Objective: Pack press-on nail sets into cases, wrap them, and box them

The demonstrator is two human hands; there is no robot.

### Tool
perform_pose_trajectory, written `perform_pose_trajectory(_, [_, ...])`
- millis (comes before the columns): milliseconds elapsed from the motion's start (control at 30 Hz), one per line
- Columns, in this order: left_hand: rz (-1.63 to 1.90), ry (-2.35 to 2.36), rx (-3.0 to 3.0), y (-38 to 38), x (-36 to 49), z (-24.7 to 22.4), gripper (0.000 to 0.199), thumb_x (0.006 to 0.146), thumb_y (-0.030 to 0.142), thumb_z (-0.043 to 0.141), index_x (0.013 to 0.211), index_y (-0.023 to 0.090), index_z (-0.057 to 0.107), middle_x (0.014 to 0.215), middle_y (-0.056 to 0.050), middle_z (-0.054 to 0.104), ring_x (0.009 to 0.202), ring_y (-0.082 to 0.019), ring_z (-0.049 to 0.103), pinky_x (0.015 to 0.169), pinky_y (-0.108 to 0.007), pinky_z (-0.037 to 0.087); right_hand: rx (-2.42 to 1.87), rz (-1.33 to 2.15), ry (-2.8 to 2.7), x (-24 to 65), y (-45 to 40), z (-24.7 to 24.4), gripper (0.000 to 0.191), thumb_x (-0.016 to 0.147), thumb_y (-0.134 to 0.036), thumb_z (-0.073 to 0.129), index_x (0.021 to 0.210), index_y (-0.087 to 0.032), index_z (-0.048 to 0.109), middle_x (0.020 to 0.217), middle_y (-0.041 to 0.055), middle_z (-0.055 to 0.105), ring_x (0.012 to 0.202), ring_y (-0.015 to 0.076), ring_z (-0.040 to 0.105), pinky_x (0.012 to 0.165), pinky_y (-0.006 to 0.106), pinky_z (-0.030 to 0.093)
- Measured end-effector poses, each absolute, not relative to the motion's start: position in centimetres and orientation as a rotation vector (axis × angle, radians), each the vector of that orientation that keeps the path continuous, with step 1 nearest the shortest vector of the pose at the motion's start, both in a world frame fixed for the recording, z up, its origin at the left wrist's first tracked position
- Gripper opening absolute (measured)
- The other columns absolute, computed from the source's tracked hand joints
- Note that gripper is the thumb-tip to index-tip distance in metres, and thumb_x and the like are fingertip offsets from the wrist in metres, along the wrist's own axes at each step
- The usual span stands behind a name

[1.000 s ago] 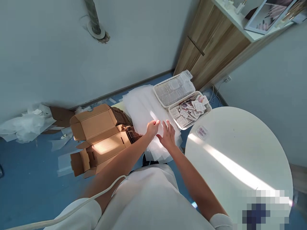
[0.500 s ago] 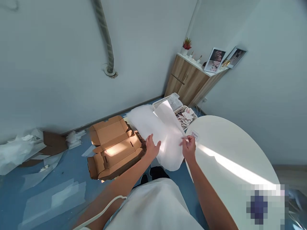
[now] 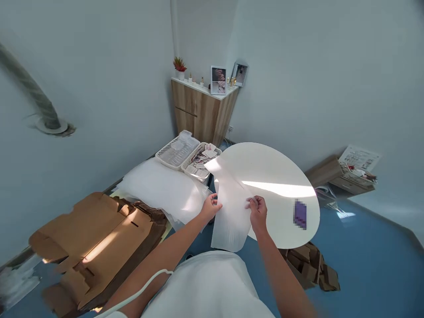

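Observation:
A thin white translucent sheet [image 3: 231,216] hangs between my hands, partly over the near left edge of the round white table [image 3: 265,165]. My right hand [image 3: 257,211] pinches the sheet's right edge. My left hand [image 3: 211,207] is at the sheet's left edge with its fingers curled and thumb close to them, gripping it. To the left lies a pile of similar white sheets [image 3: 162,187].
Flattened brown cardboard boxes [image 3: 106,238] are stacked at the left. Behind the sheet pile stand two white baskets [image 3: 174,152], one holding small cards. A wooden cabinet [image 3: 205,108] fills the corner. More cardboard [image 3: 311,265] lies beneath the table; a purple blurred item [image 3: 300,214] rests on top.
The view has turned right. The sheet has moved off the pile toward the table with my right hand. My left hand has gone from spread fingers to closed on its left edge.

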State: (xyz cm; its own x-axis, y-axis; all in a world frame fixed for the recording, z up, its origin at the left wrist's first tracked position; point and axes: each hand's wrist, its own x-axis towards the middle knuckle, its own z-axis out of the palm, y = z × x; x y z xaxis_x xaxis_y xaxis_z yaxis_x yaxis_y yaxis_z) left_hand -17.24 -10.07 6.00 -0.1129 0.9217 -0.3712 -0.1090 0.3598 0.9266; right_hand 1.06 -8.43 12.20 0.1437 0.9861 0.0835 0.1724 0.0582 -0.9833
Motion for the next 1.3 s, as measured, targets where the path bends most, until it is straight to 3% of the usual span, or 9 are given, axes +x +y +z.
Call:
perform_pose_trajectory(200, [1.121,1.406,1.092,-5.9,-11.4,5.2,0.050,0.069,0.022,0.055,0.117,0.017,0.041,0.087,-0.004,0.059,0.058,-0.008,0.051,0.051,-0.020,0.040,-1.445,0.939,-0.994,7.9,-7.9,9.7,0.022,0.076,-0.041,0.046,0.081,-0.020,0.050,0.081,0.0029,0.058,0.067,0.0120,0.055,0.063,0.027,0.048])
perform_pose_trajectory(333, [1.043,1.488,1.286,-3.7,-8.3,5.0,0.039,0.071,0.021,0.049,0.110,0.019,0.046,0.084,-0.002,0.060,0.059,-0.009,0.051,0.053,-0.020,0.039,-1.547,0.964,-0.881,12.6,-6.7,7.6,0.018,0.072,-0.037,0.050,0.079,-0.021,0.046,0.078,0.0004,0.056,0.058,0.0103,0.054,0.059,0.028,0.050])
perform_pose_trajectory(467, [0.891,1.615,1.457,-2.1,-5.8,4.5,0.022,0.071,0.019,0.045,0.087,0.018,0.060,0.065,0.001,0.057,0.058,-0.012,0.052,0.058,-0.023,0.040,-1.632,1.000,-0.807,16.3,-5.2,5.6,0.017,0.069,-0.033,0.051,0.076,-0.022,0.040,0.080,0.0006,0.060,0.053,0.0098,0.057,0.057,0.027,0.049])
perform_pose_trajectory(567, [0.800,1.676,1.481,-1.2,-3.9,3.5,0.023,0.072,0.021,0.044,0.085,0.017,0.063,0.060,0.000,0.056,0.057,-0.014,0.052,0.061,-0.026,0.042,-1.660,1.044,-0.822,18.5,-4.2,3.9,0.015,0.069,-0.033,0.050,0.071,-0.021,0.041,0.082,0.0030,0.063,0.051,0.0101,0.058,0.053,0.025,0.047])
perform_pose_trajectory(700, [0.688,1.717,1.523,-0.5,-1.8,1.8,0.032,0.073,0.022,0.046,0.100,0.016,0.061,0.078,-0.004,0.061,0.062,-0.015,0.054,0.068,-0.029,0.046,-1.739,1.133,-0.945,21.2,-3.2,1.2,0.017,0.070,-0.033,0.046,0.076,-0.018,0.052,0.088,0.0062,0.064,0.057,0.0122,0.059,0.053,0.026,0.047])
perform_pose_trajectory(900, [0.426,1.720,1.720,0.5,-0.6,-0.7,0.048,0.067,0.013,0.050,0.115,0.013,0.052,0.106,-0.010,0.056,0.085,-0.019,0.057,0.080,-0.032,0.047,-1.913,1.028,-1.410,23.3,-3.5,-1.5,0.042,0.073,-0.023,0.044,0.114,-0.015,0.050,0.112,0.0118,0.056,0.087,0.0194,0.059,0.080,0.036,0.047])
perform_pose_trajectory(1000, [0.350,1.707,1.776,1.3,-0.3,-1.6,0.050,0.067,0.009,0.048,0.117,0.012,0.049,0.117,-0.012,0.052,0.102,-0.022,0.053,0.087,-0.033,0.044,-1.992,0.778,-1.764,23.2,-4.0,-1.6,0.053,0.073,-0.023,0.050,0.125,-0.015,0.041,0.132,0.0145,0.039,0.119,0.0274,0.039,0.097,0.042,0.034])
perform_pose_trajectory(1100, [0.279,1.701,1.842,1.9,0.2,-2.1,0.050,0.068,0.005,0.043,0.117,0.011,0.048,0.119,-0.013,0.051,0.110,-0.022,0.048,0.093,-0.034,0.040,-1.883,0.700,-2.123,22.5,-4.5,-1.6,0.060,0.074,-0.023,0.053,0.130,-0.016,0.034,0.143,0.0114,0.023,0.132,0.0267,0.016,0.103,0.042,0.024])
perform_pose_trajectory(1300, [0.174,1.919,2.034,1.3,0.8,-1.5,0.052,0.073,0.011,0.043,0.125,0.012,0.041,0.133,-0.016,0.039,0.121,-0.029,0.036,0.094,-0.044,0.034,-1.736,0.753,-2.383,21.1,-5.0,-2.4,0.060,0.078,-0.026,0.049,0.133,-0.014,0.028,0.144,0.0127,0.018,0.134,0.0247,0.012,0.105,0.044,0.014])
